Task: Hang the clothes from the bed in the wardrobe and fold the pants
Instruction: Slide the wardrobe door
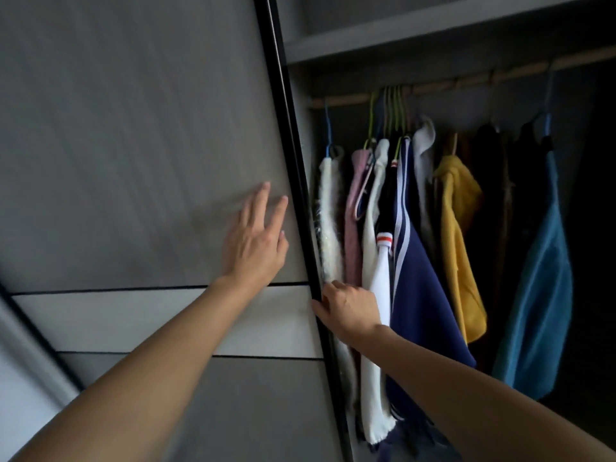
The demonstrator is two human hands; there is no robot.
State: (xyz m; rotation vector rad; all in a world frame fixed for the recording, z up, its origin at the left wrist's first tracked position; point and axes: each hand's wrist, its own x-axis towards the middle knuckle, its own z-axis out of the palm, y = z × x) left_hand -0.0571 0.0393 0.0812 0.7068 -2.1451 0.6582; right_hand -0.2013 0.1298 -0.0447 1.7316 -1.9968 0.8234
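Grey sliding door [133, 128] under two hands at an open wardrobe [433, 31].

The left hand [255, 248] lies flat on the door panel, fingers straight and holding nothing. The right hand [350, 308] clasps the door's black frame [293, 145], thumb on the front and fingers curled behind it. Inside the wardrobe, the clothes [430, 181] hang from a wooden rail [450, 83] beneath a shelf: a fluffy white garment [328, 211] nearest the door, then a pink one [355, 211], a navy piece [423, 295] with white stripes, a yellow top [460, 245], dark items, and a teal garment [540, 295] farthest right.
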